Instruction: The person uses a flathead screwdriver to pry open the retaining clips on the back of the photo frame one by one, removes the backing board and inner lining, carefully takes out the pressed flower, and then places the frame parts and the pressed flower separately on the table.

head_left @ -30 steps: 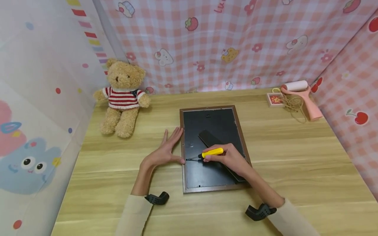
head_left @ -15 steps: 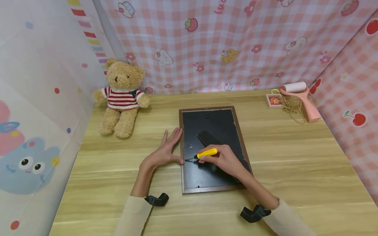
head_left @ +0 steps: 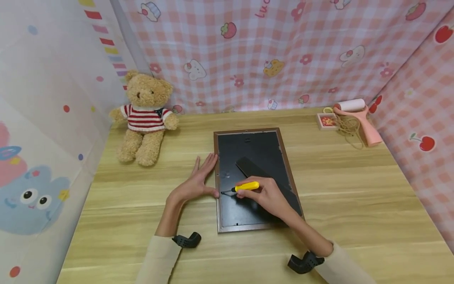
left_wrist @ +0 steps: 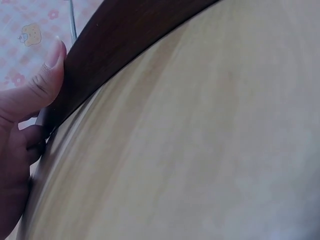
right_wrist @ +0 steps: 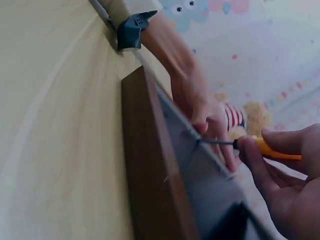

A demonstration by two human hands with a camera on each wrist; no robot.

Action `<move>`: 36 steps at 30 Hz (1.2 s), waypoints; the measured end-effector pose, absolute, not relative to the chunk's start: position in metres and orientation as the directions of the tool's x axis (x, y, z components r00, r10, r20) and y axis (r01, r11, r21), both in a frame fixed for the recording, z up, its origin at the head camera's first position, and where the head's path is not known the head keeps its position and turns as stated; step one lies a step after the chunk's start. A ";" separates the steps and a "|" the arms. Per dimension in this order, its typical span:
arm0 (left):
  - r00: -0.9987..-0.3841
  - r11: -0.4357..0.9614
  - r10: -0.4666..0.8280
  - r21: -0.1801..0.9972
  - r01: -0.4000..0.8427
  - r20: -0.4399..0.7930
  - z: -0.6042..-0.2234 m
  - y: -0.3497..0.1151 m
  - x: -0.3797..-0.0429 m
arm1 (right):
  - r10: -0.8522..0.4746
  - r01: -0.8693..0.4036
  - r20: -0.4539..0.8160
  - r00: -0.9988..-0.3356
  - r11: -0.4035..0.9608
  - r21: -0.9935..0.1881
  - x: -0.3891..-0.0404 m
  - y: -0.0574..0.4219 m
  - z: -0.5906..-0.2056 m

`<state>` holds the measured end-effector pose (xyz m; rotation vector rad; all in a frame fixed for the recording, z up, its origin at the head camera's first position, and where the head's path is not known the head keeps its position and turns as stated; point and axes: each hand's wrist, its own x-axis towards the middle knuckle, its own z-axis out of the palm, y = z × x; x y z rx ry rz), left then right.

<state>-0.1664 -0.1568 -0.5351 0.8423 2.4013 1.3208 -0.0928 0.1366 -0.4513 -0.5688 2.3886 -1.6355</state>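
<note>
A picture frame (head_left: 215, 173) with a brown edge and black backing lies face down on the table. My right hand (head_left: 271, 197) pinches a screwdriver (head_left: 247, 186) by its yellow handle. The metal tip meets a small dark tab at the frame's left inner edge; in the right wrist view the screwdriver's shaft (right_wrist: 216, 142) reaches that same edge. My left hand (head_left: 193, 185) rests with fairly straight fingers and thumb against the left outer side; the left wrist view shows the thumb (left_wrist: 52, 62) at the brown side. Partly under my right hand is the black easel stand (head_left: 252, 167).
A teddy bear (head_left: 145, 114) in a striped sweater sits at the back left. At the back right are a pink-handled lint roller (head_left: 369, 128), a small box (head_left: 326, 121) and a bundle of twine (head_left: 349, 126). Patterned curtains (head_left: 227, 59) stand behind.
My right hand and the screwdriver have shifted left, bringing the handle closer to the frame's left edge. My left hand stays against the side. The whole view has drifted slightly.
</note>
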 end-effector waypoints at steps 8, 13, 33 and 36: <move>-0.793 0.450 0.609 0.825 0.341 -0.005 -0.509 -0.152 -0.160 | -0.453 -0.215 0.053 -0.890 0.314 -0.925 -0.101 0.133 -0.446; -0.792 0.440 0.611 0.829 0.344 0.005 -0.505 -0.151 -0.157 | -0.510 -0.369 0.130 -0.850 0.402 -0.838 -0.104 0.115 -0.424; -0.781 0.400 0.624 0.847 0.351 0.028 -0.538 -0.156 -0.166 | -0.572 -0.500 0.141 -0.808 0.539 -0.678 -0.124 0.109 -0.390; -0.765 0.424 0.644 0.830 0.363 0.005 -0.536 -0.155 -0.164 | -0.454 -0.440 0.180 -0.873 0.572 -0.692 -0.148 0.136 -0.382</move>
